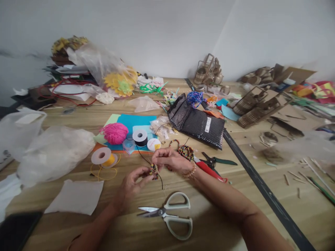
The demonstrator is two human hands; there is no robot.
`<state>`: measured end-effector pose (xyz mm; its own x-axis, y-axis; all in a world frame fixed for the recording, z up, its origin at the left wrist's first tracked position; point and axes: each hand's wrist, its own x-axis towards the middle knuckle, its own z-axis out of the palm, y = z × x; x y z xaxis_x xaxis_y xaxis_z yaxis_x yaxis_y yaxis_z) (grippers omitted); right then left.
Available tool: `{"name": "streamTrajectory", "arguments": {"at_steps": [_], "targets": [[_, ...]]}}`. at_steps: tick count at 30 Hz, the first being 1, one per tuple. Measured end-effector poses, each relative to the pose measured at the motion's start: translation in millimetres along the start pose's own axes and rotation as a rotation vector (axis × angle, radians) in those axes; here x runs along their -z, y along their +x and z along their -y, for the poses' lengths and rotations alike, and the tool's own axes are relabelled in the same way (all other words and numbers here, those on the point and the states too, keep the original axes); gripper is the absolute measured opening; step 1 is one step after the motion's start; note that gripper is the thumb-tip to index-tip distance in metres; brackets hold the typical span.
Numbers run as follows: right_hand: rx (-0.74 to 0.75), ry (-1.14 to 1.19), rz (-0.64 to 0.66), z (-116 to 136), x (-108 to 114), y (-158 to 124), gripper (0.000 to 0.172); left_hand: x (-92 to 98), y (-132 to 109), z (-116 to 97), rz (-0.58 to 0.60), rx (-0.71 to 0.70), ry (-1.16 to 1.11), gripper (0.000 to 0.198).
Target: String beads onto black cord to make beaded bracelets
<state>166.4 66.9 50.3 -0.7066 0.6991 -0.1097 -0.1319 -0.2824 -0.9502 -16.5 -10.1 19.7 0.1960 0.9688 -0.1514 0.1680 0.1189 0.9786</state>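
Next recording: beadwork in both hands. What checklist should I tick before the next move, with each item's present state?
1. Grip: left hand and right hand both pinch the beaded strand: ok.
2. Black cord trails from the strand toward the black cord spool without snagging on anything: ok.
3. Knot or end of the strand secured: cannot tell, too small.
4. Scissors lie on the table just in front of the hands, untouched: ok.
5. Beaded bracelets lie beside the right hand, separate from the strand: ok.

No legible text or labels
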Motion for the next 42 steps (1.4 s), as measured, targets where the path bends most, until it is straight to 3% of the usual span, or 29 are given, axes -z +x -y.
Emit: {"name": "streamTrajectory", "arguments": {"at_steps": [5,11,15,22,29,38,42], "targets": [[-0.023,-0.039,-0.077,-5,0,2,0.020,1.0,1,-10,0.099,0.029,-0.184,0.028],[0.042,-0.159,-0.114,-5,1,3,0.028,2.1,1,-7,0.083,0.055,-0.277,0.031],[0.062,-0.202,-0.102,-2,-1,2,0.031,0.4,0,-4,0.075,0.064,-0.312,0.031],[0.098,-0.300,-0.116,-2,2,1,0.032,3.7,-2,-9,0.221,0.117,-0.239,0.029],[0.168,-0.483,-0.150,-6,13,3,0.027,17.0,5,3,0.016,0.105,-0.308,0.031],[0.101,-0.505,-0.107,-16,22,6,0.024,19.0,9,6,-0.116,0.106,-0.570,0.030],[0.094,-0.470,-0.095,-19,24,6,0.025,19.0,9,3,-0.105,0.108,-0.665,0.028]]}}
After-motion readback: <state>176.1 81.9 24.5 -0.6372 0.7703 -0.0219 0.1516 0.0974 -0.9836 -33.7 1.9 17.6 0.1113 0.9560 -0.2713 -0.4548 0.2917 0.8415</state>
